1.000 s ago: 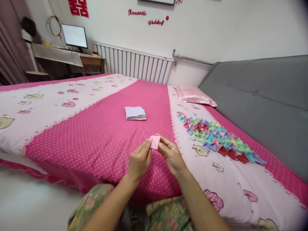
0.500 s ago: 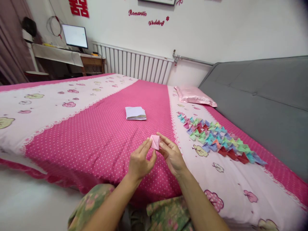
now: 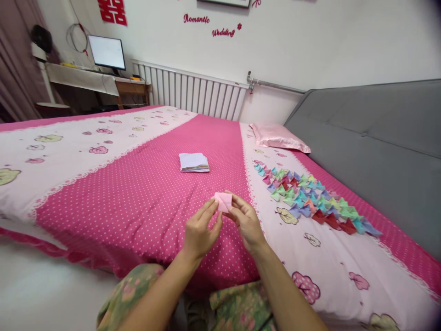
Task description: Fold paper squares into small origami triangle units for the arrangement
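Observation:
A small piece of folded pink paper (image 3: 223, 201) is held up over the bed's near edge, between my two hands. My left hand (image 3: 201, 228) pinches its left edge, fingers on the upper left corner and the thumb lower down, near the bottom. My right hand (image 3: 245, 221) grips the right side, with its thumb in front and fingers behind. Beyond my hands, a stack of square paper sheets (image 3: 193, 161) with a white top lies on the pink dotted cover. Rows of folded paper boats (image 3: 312, 197) in several colours stand to the right.
The bed (image 3: 120, 193) spreads out in front of me. A pink pillow (image 3: 278, 138) lies by the grey headboard (image 3: 372, 133) on the right. A white radiator (image 3: 193, 89) runs along the far wall, and a desk with a monitor (image 3: 107, 53) is at the far left.
The pink paper now looks wider, with a flatter front face, and reaches further right. My right fingers have shifted slightly along it. The stack and the boats are where they were.

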`<state>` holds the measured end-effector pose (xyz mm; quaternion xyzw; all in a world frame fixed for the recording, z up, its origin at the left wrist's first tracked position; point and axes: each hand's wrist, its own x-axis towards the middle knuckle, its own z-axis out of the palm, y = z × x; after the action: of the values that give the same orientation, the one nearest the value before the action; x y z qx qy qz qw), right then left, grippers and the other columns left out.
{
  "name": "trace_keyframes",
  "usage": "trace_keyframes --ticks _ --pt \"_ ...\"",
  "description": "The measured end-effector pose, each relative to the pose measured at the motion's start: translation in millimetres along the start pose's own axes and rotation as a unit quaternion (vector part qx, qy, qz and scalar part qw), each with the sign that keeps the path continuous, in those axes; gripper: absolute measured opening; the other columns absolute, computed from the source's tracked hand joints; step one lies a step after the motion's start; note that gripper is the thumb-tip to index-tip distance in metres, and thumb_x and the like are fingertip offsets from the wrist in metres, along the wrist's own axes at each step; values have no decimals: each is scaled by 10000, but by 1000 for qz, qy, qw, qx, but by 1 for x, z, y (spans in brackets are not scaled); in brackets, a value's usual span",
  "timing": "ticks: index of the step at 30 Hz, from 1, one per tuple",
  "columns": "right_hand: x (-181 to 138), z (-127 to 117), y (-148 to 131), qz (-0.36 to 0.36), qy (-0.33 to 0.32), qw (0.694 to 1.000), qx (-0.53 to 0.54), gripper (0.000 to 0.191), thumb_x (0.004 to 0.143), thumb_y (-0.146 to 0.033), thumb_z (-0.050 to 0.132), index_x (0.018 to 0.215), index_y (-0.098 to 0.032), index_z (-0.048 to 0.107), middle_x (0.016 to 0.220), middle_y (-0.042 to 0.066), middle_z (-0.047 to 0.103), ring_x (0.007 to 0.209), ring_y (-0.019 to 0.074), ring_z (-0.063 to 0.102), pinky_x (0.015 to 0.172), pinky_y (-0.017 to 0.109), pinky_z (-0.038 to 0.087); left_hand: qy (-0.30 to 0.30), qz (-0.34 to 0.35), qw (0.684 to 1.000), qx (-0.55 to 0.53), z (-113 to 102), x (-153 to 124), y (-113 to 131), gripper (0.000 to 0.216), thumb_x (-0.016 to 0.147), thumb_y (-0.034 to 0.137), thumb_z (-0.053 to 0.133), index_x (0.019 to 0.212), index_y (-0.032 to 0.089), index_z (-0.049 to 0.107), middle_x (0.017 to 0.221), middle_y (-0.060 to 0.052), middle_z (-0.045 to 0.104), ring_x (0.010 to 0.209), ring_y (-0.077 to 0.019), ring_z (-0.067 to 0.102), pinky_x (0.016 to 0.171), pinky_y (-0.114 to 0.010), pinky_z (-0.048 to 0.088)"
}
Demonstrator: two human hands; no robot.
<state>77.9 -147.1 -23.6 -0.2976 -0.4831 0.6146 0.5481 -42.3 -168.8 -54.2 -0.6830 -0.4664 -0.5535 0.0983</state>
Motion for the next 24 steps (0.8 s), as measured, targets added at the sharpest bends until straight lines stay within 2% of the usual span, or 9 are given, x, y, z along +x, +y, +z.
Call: trace_keyframes --ticks 8,24 --pt "-1 -1 -6 38 -9 996 78 365 754 -233 476 1113 -206 537 1045 41 607 856 173 588 713 295 495 14 -19 999 -45 -1 0 -1 338 709 146 568 1045 181 574 1064 -65 612 922 -175 598 756 -298 546" --pt "0 -1 -6 47 -8 997 66 317 758 -251 506 1069 -208 548 1012 34 619 832 160 598 654 259 511 25 -47 992 -112 -3 3 2 333 699 136 575 1028 187 586 1039 -57 623 902 -169 603 692 -285 573"
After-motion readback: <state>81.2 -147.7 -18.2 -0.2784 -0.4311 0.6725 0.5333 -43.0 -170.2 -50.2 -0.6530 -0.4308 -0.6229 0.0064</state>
